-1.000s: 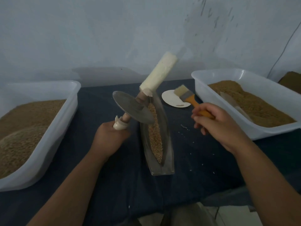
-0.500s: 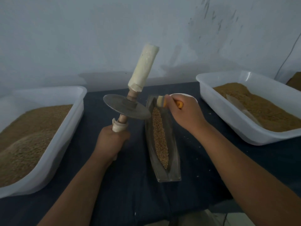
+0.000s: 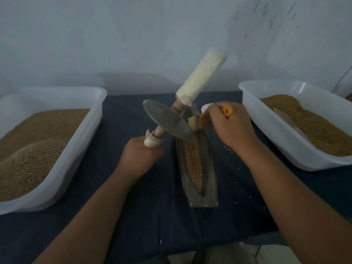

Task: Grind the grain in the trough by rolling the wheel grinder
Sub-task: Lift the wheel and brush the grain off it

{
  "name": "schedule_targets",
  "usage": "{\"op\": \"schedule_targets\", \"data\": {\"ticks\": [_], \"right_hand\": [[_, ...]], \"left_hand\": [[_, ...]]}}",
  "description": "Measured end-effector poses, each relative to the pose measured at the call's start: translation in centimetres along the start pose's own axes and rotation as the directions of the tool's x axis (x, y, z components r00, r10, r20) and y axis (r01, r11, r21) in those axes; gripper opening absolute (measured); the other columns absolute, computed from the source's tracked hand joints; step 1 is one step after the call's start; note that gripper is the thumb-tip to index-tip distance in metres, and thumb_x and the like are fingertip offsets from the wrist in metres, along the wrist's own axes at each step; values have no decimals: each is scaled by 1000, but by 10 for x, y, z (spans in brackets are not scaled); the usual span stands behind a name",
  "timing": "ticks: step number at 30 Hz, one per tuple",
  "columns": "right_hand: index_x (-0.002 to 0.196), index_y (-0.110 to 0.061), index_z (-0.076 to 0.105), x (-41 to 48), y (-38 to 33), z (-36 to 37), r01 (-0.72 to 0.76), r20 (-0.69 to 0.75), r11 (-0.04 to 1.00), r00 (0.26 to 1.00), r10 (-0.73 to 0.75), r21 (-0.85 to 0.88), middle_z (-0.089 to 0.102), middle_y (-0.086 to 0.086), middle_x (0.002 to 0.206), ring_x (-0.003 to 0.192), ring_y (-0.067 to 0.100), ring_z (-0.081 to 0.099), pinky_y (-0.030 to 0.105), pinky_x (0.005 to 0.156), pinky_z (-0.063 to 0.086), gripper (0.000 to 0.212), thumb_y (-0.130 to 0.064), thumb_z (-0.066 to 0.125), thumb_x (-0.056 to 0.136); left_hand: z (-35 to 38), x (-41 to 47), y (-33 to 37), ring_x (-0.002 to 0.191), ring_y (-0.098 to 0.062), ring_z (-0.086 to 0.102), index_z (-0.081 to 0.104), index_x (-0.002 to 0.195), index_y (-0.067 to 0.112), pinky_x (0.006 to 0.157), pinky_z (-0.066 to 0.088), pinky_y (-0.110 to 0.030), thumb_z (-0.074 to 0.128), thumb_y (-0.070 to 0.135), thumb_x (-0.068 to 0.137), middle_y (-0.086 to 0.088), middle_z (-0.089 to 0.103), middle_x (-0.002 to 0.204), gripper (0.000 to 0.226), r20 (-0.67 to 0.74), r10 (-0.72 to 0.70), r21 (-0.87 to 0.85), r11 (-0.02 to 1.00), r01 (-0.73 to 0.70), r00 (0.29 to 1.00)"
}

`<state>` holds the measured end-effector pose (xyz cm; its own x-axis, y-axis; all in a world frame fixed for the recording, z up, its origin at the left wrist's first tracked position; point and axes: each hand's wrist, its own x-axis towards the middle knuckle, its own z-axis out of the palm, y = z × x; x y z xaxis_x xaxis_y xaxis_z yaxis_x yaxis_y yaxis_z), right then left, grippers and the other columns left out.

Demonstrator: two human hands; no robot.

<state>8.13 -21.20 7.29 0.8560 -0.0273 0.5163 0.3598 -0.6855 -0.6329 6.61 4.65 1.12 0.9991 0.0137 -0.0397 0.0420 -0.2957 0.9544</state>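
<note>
A left hand [image 3: 140, 155] grips the wheel grinder [image 3: 167, 121] by its near handle, disc tilted over the far end of the trough [image 3: 208, 168] of grain [image 3: 193, 164]. The right hand [image 3: 230, 128] clutches a brush [image 3: 227, 112], bristles half hidden behind the disc.

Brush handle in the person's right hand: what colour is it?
The brush handle is orange; head view shows it best.

Grain-grinding workshop (grain-filled tubs [image 3: 80, 141])

Smooth metal wheel grinder [image 3: 167, 121]; translucent plastic tub [image 3: 266, 119].
</note>
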Motion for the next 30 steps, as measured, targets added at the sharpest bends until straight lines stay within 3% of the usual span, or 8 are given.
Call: {"op": "schedule_targets", "data": {"ticks": [4, 6, 9, 15, 19, 21, 27, 30], "right_hand": [[79, -19, 75, 9, -3, 15, 6, -3, 999, 1000, -6, -42, 67, -6, 69, 68, 11, 63, 29, 63, 49, 41, -30, 47, 107], [75, -12, 66, 7, 2, 22, -33, 97, 993, 994, 44, -112, 63, 4, 69, 66, 17, 58, 39, 64, 46, 42, -29, 45, 108], [72, -20, 69, -2, 7, 16, -63, 260, 986, 960, 101, -153, 63, 2, 65, 59, 13, 55, 29, 58, 42, 42, -35, 47, 104], [68, -23, 71, 4, -8, -9, -59, 44, 998, 997, 60, -23, 63, -1, 57, 52, 13, 59, 33, 56, 53, 45, -36, 45, 102], [75, -14, 71, 5, -10, 10, -139, 168, 988, 974, 149, -71, 64, 2, 64, 61, 13, 60, 40, 64, 51, 42, -28, 47, 106], [69, -18, 73, 1, -7, 11, -169, 207, 982, 961, 183, -85, 64, -2, 58, 54, 8, 58, 31, 58, 44, 43, -30, 49, 103], [75, -7, 73, 8, -16, 3, -90, 36, 990, 995, 94, -104, 66, 10, 64, 62, 24, 64, 45, 63, 54, 48, -34, 44, 103], [77, -7, 71, 4, -14, 10, -147, 183, 980, 968, 170, -131, 66, 8, 65, 59, 14, 62, 41, 60, 50, 45, -32, 47, 105]], "left_hand": [[0, -2, 3, 45, -10, 45, 53, 64, 20, 39, 34, -25, 71, 19, 67, 1, 51, 54, 18, -2, -1, -32, 999, 1, 1000], [-1, -3, 4, 45, -10, 45, 54, 65, 18, 39, 33, -25, 70, 21, 64, 1, 51, 53, 16, -12, -10, -37, 999, 9, 1000], [-2, -2, 4, 47, -10, 47, 55, 66, 17, 43, 35, -28, 68, 24, 60, 0, 53, 53, 16, -35, -16, -41, 999, 15, 999], [-2, 2, 2, 51, -13, 47, 55, 68, 17, 55, 36, -36, 67, 25, 59, -2, 52, 57, 17, -51, -32, -67, 997, 29, 998], [-4, 2, 2, 49, -12, 46, 54, 66, 17, 55, 37, -36, 67, 23, 59, -1, 52, 55, 16, -72, -33, -50, 998, 29, 997], [-4, 1, 1, 48, -11, 47, 53, 63, 19, 53, 36, -35, 68, 23, 59, 0, 52, 54, 16, -76, -26, -47, 999, 23, 997], [-3, 4, 0, 50, -12, 47, 53, 64, 19, 55, 36, -35, 67, 24, 61, 0, 52, 55, 16, -67, -27, -38, 999, 25, 997], [-4, 4, -1, 49, -12, 47, 54, 63, 19, 55, 37, -36, 67, 24, 60, -1, 53, 54, 14, -77, -29, -33, 999, 26, 997]]}}
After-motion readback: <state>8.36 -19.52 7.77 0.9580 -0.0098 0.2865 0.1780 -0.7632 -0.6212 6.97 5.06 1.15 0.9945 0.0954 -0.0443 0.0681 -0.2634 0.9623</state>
